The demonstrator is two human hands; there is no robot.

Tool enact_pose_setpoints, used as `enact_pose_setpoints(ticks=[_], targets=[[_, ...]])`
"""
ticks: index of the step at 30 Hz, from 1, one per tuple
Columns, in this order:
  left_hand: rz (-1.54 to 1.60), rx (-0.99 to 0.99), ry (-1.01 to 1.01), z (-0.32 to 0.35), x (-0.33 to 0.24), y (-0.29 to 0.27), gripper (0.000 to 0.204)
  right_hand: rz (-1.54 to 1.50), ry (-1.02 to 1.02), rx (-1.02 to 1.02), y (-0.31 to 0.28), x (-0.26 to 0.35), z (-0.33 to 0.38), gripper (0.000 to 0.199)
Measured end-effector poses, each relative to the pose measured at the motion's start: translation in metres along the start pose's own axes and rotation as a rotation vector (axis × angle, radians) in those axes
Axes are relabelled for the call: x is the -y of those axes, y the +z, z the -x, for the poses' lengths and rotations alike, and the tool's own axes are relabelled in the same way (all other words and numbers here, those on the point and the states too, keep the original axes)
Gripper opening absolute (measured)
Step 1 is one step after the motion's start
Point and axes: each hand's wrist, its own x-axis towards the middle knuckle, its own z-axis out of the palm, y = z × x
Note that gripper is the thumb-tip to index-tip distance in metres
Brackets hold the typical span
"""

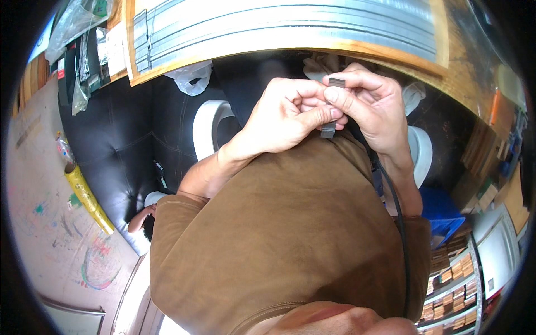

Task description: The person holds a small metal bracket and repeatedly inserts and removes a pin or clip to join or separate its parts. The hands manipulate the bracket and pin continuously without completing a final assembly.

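Both my hands meet in front of my chest, just under the edge of a wooden workbench [290,47]. My left hand [285,117] and my right hand [371,103] together pinch a small flat dark grey strip [329,129], held upright between the fingertips. Its top end shows above my right thumb and its lower end sticks out beneath my left fingers. The middle of the strip is hidden by my fingers. I wear a brown shirt [279,234], and a black cable [399,223] runs down along my right forearm.
Long grey metal strips [279,22] lie stacked on the workbench. A black padded seat [123,139] and a white chair [209,125] stand below. A yellow roll [86,195] leans at the left. Shelves with small boxes [452,279] and a blue crate [441,209] sit at the right.
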Motion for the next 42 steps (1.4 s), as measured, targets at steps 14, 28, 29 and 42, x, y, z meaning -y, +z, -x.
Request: enact_pose_setpoints(ticks=[14, 28, 29, 42], targets=[[0.009, 0.021, 0.078, 0.001, 0.005, -0.001, 0.013, 0.083, -0.065, -0.032, 0.005, -0.001, 0.002, 0.011], [0.042, 0.008, -0.11, 0.005, -0.008, 0.0, 0.014, 0.0, 0.024, -0.002, 0.003, -0.004, 0.001, 0.013], [0.058, 0.007, -0.126, 0.005, -0.008, 0.0, 0.015, -0.009, 0.027, 0.002, 0.003, -0.004, 0.0, 0.013], [0.049, 0.007, -0.028, 0.006, -0.002, -0.001, 0.016, 0.025, -0.051, 0.022, 0.002, -0.006, 0.0, 0.014]])
